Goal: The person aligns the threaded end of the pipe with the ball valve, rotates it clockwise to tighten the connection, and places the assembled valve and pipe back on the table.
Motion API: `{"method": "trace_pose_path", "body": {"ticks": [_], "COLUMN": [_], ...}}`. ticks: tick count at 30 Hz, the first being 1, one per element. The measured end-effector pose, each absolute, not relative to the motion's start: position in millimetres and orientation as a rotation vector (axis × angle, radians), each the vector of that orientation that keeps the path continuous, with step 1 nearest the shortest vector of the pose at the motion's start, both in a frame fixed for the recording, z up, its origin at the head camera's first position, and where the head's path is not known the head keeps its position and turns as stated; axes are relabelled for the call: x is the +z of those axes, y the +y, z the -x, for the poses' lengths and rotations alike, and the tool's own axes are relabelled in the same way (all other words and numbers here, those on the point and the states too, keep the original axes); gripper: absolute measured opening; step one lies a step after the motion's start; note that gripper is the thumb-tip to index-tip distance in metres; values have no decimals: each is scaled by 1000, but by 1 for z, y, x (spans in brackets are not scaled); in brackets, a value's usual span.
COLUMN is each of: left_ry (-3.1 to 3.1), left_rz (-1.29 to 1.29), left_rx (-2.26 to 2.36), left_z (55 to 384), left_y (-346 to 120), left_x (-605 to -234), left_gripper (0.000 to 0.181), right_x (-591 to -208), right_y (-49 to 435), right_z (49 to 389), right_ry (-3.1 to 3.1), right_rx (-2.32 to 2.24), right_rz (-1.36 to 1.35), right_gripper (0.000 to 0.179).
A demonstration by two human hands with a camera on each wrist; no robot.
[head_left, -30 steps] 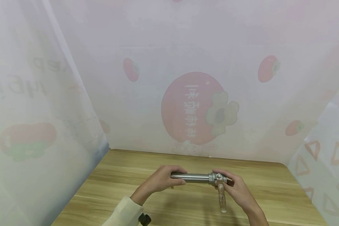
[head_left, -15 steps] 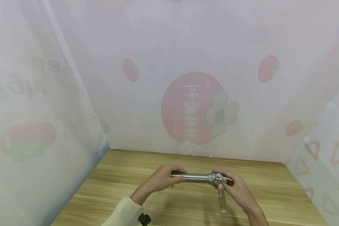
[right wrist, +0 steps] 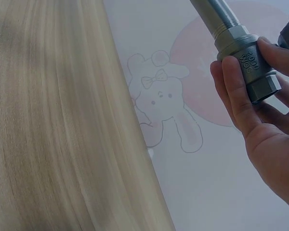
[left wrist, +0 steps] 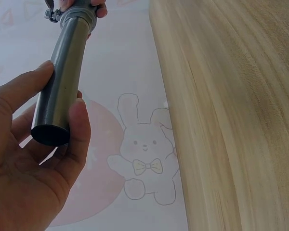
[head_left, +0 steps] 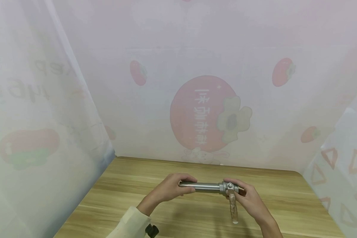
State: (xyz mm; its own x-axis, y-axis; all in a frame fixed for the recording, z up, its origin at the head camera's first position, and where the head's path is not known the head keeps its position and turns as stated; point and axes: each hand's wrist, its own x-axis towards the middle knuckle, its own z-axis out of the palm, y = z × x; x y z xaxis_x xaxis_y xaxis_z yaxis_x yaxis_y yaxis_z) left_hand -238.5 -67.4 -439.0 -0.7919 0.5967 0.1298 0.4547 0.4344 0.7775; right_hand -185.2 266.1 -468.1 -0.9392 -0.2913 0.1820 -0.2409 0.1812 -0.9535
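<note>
Between the two hands, a steel pipe point(head_left: 206, 187) lies level above the table, its right end joined to a ball valve point(head_left: 225, 187). My left hand point(head_left: 173, 188) holds the pipe's left end, thumb and fingers curled round it. In the left wrist view the pipe's near end face point(left wrist: 50, 134) looks dark. My right hand point(head_left: 250, 197) grips the valve body point(right wrist: 250, 67), which has raised lettering and a hexagonal end. The valve's worn lever handle point(head_left: 233, 208) points toward the person. In the right wrist view threads show where the pipe meets the valve.
Beneath the hands is a wood-grain table point(head_left: 131, 175) with rounded far corners. Pale printed curtains point(head_left: 154, 125) with strawberries and a rabbit stand behind it and at both sides. A dark band or device point(head_left: 152, 230) sits at the left sleeve.
</note>
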Motion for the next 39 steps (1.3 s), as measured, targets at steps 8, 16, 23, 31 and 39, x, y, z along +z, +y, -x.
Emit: {"method": "trace_pose_path", "body": {"ticks": [8,16,23,31,39], "left_ry": [2545,2579,2597,2618,2617], "left_rz": [-955,-992,-989,-982,-982], "left_rx": [1273,1245,1228,1185,1181], "left_z": [240,239,240,240,239], "left_y": [-67,-66,-66,-67,-67], "left_x": [-440,-440,-440,-441,-440], "left_gripper": [32,34,33,39,36], "right_x": [-468,-469,-470,-469,-468], "right_y": [266,266,266,266,266], "right_z": [185,185,186,185,184], "right_ry": [2387,2384,2389,2399,2401], "right_rx": [-1911,-1914,-1913,-1908,-1913], "right_rz": [518,527,525,525,537], "right_gripper": [50,50,50,50,49]}}
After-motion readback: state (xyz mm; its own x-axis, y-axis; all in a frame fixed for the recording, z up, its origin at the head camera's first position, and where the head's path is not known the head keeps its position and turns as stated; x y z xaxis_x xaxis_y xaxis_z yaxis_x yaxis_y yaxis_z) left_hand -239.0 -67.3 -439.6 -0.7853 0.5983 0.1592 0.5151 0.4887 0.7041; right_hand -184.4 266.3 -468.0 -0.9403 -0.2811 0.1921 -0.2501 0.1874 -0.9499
